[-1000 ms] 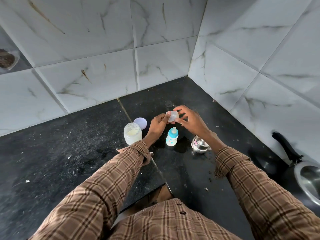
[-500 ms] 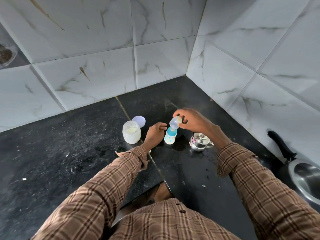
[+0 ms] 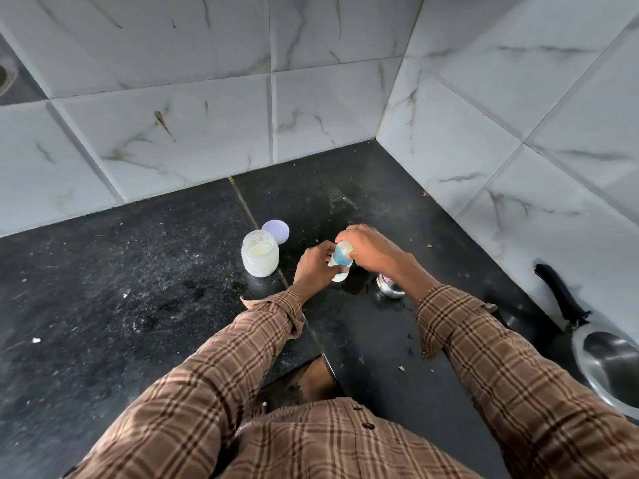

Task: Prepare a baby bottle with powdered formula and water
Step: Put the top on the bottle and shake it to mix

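The baby bottle [image 3: 340, 271] stands on the black stone counter [image 3: 121, 305], well in from the two marble-tiled walls [image 3: 207, 115] that meet in the corner behind it. The left hand [image 3: 313, 267] wraps its curled fingers round the bottle's body on its left side. The right hand [image 3: 371, 250] comes over the top, its fingers pinching the clear cap [image 3: 343, 253] that sits over the blue teat collar.

Just left of the bottle stands an open jar of formula powder [image 3: 260, 253], and the jar's pale lid [image 3: 275, 231] lies flat behind it, touching or nearly so. Just right of the bottle, half hidden under the right wrist, stands a small steel vessel [image 3: 390, 288]. Further right, near the right-hand wall, a steel pan with a black handle [image 3: 608, 361] runs off the picture's edge. Left of the jar the counter stretches wide and dusty; nearer the person than the bottle, its front edge steps in at a notch.
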